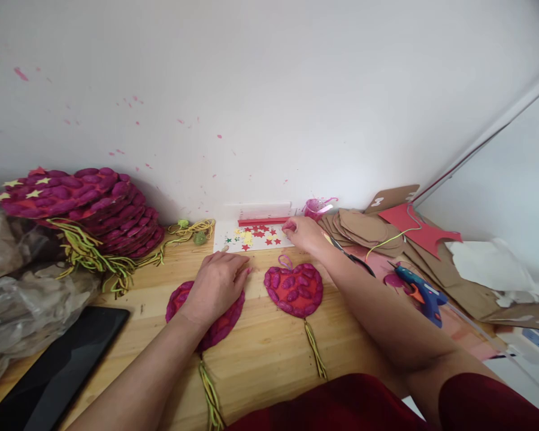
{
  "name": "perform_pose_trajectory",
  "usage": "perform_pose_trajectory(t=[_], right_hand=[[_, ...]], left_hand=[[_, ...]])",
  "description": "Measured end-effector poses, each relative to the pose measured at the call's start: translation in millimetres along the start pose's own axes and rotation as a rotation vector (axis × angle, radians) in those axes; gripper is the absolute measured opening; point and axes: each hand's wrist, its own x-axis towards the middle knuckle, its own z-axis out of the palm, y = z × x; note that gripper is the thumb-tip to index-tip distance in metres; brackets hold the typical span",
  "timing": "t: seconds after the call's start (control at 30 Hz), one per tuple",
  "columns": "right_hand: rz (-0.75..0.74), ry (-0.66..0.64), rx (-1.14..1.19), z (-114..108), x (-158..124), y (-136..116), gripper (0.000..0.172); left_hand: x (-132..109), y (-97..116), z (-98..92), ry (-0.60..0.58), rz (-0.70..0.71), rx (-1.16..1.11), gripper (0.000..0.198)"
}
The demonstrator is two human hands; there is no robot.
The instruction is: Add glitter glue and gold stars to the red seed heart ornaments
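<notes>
My left hand is palm down over a purple-and-red heart-shaped ornament, hiding much of it; its fingers are stretched out and hold nothing visible. A yellow-green yarn tassel hangs from that heart. My right hand reaches to the right edge of a white sheet, fingertips pinched by the end of a red strip; what is in the pinch is too small to make out. Small red stars and yellow stars lie on the sheet. A second heart ornament with a hanging loop lies between my arms.
Stacked heart ornaments, a plastic bag and a black tablet-like slab are at left. To the right are a pink cup, scissors, cardboard pieces, red sheet and a blue glue gun.
</notes>
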Motion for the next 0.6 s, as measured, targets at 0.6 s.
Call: perform_pose_trajectory(t=[0.6], right_hand=[[-0.085, -0.025, -0.001, 19.3, 7.2, -1.7, 0.015]], left_hand=[[0.7, 6.3, -6.9, -0.048, 0.004, 0.018, 0.02]])
